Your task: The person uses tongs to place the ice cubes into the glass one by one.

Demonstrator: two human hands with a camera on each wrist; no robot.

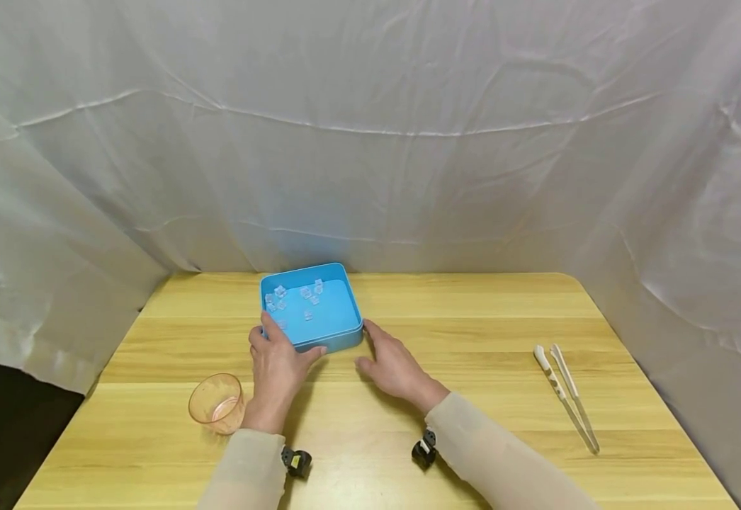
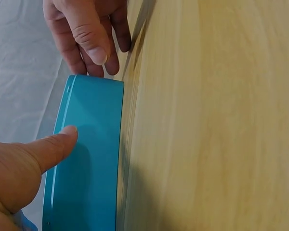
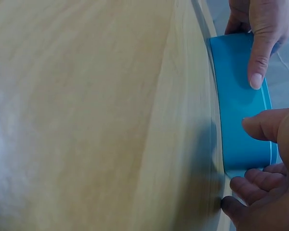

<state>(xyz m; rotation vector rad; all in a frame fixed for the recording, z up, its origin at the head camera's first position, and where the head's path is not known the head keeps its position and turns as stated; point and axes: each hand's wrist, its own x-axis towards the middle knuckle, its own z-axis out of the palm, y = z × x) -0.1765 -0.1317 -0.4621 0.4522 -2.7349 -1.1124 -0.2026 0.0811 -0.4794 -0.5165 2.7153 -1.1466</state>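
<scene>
A blue open box (image 1: pixel 332 341) stands at the back of the table, with several small clear cubes (image 1: pixel 307 292) scattered inside it. My left hand (image 1: pixel 278 368) grips its near left corner, the thumb (image 3: pixel 256 72) against the front wall and the other fingers round the left side. At the near right corner is my right hand (image 1: pixel 399 365), its fingertips right by the side wall and its thumb (image 2: pixel 94 45) held apart from the front. Close to the left wrist, an orange-tinted clear cup (image 1: pixel 216 404) stands upright.
Tongs (image 1: pixel 567 397) with white handles and metal ends lie at the right of the wooden table (image 1: pixel 472 319). A grey curtain (image 1: pixel 409 177) hangs behind and along the sides of the table.
</scene>
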